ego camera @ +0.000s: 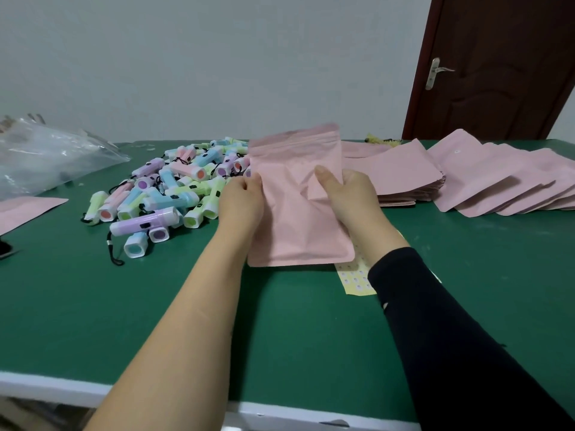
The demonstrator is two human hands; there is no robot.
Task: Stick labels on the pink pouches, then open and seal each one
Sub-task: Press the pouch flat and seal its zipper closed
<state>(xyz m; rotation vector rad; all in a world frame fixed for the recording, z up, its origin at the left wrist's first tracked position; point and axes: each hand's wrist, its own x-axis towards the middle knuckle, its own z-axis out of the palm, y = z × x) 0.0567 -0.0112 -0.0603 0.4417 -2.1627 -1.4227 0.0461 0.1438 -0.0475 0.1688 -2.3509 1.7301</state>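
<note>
Here, left hand [241, 203], right hand [351, 197] gripping pink pouch's [292, 225] side edges

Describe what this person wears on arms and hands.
Both hands are bare, no gloves, rings or watch showing. The left hand leads to a forearm with no sleeve in view. The right hand comes out of a black long sleeve ending at the wrist, with a small white mark on it.
</note>
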